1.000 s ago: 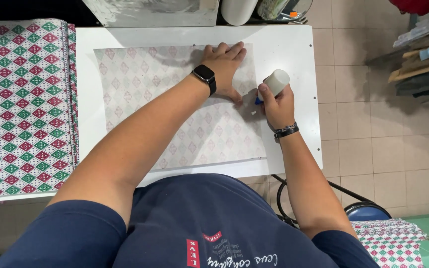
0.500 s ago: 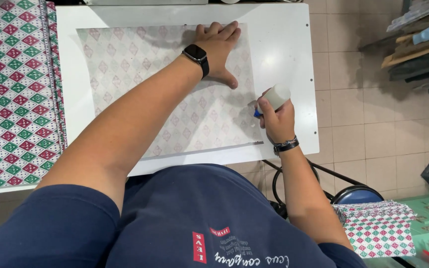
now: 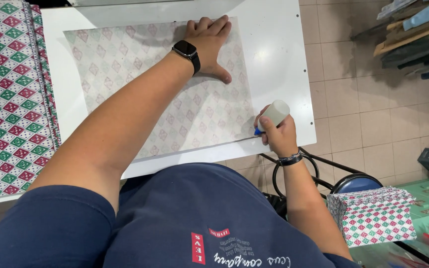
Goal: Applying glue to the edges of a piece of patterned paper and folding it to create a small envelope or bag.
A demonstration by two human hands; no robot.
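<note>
Pale diamond-patterned sheet (image 3: 140, 84) lies face down on the white counter (image 3: 279, 59), bare margin along its right and near edges. Left hand (image 3: 209, 42) presses flat on the sheet's far right part, fingers spread. Right hand (image 3: 274, 134) has its grip closed around a white glue stick (image 3: 273, 115) at the sheet's near right corner; blue tip down-left on the edge, long axis tilted up-right. Compared with half a second back, the stick sits nearer the corner. Patterned stack (image 3: 11, 94) lies left.
</note>
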